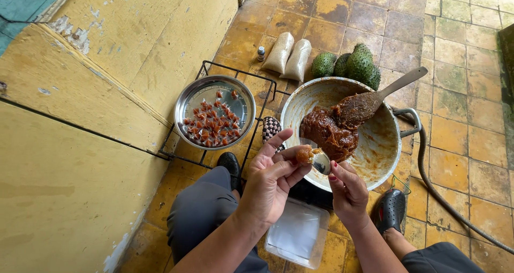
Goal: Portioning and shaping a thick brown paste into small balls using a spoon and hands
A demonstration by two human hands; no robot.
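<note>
A clear plastic box (297, 234) lies on the floor between the knees, partly hidden by the forearms. Above it, the left hand (270, 179) is cupped, fingers loosely curled around a small brown lump (304, 154) resting at the fingertips. The right hand (348, 190) is pinched narrowly on a metal spoon (322, 162), whose bowl touches the lump; its handle is hidden by the fingers. Just beyond, brown paste (327, 133) is heaped in a big pan (383, 144) with a coated wooden spatula (369, 102) leaning on it. To the left, a steel plate (197, 95) of small reddish pieces (212, 125) sits on a wire rack (182, 150). Farther off lie two filled bags (289, 56), a small bottle (261, 53), hard to make out, and spiky green fruits (353, 64).
</note>
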